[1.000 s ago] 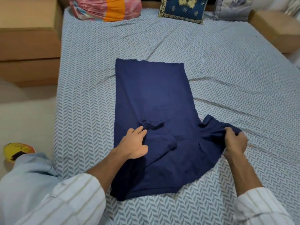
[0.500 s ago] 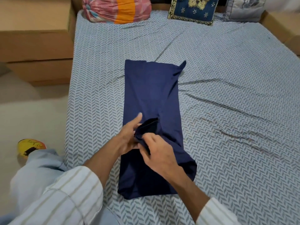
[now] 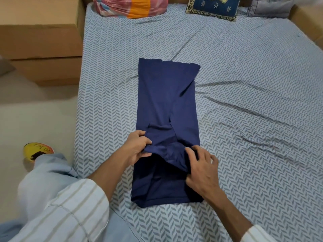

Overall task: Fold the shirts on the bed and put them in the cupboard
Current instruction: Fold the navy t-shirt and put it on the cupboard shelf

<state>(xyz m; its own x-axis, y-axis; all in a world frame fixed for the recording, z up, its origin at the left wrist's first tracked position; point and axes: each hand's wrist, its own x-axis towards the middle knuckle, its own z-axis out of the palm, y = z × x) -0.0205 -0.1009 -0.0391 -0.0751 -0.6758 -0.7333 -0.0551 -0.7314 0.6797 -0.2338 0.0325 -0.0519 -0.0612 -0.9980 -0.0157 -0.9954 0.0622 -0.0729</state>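
A navy blue shirt (image 3: pixel 167 102) lies lengthwise on the bed (image 3: pixel 253 84), folded into a long narrow strip. Both sleeves are turned inward over its near half. My left hand (image 3: pixel 137 146) pinches the folded sleeve edge on the shirt's left side. My right hand (image 3: pixel 201 165) lies on the shirt's right side, its fingers curled round the other end of that sleeve fold. No cupboard is in view.
The bed has a grey-and-white chevron sheet. A pink and orange bundle (image 3: pixel 131 6) and a blue embroidered cushion (image 3: pixel 215 7) lie at the far end. Cardboard boxes (image 3: pixel 40 41) stand on the floor to the left. My foot in a yellow slipper (image 3: pixel 37 151) is beside the bed.
The shirt's right side and sleeve were folded over to the middle, making a narrow strip. My right hand moved left with it, and both hands now hold the sleeve fold.
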